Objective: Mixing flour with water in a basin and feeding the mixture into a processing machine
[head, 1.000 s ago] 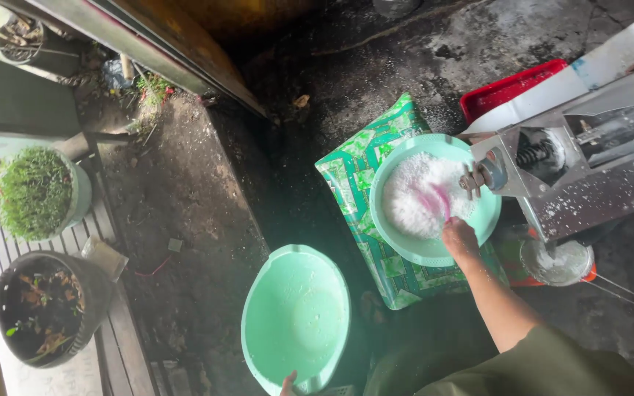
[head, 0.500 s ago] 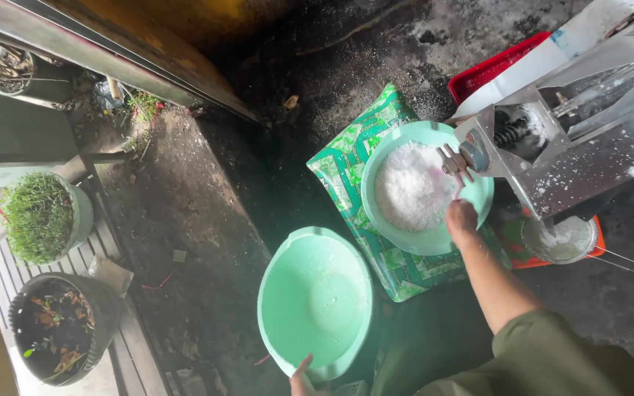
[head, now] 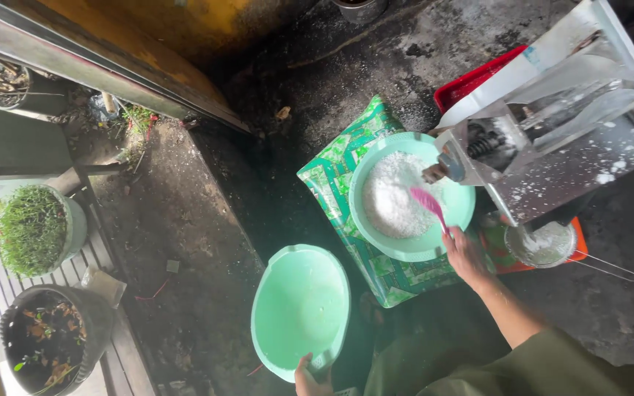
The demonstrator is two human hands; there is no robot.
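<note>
R hand point(head: 464, 257) fingers closed on pink spoon point(head: 428, 205) in white-filled bowl point(head: 405, 249), frame centre | L hand point(head: 310, 378) fingers grip empty green basin point(head: 299, 308), bottom centre | nothing moved over yet

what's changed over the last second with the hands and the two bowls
The right hand drew the pink spoon back from under the grinder spout toward the near rim of the full bowl. The left hand kept its hold on the empty green bowl. The grated white heap stayed put.
</note>
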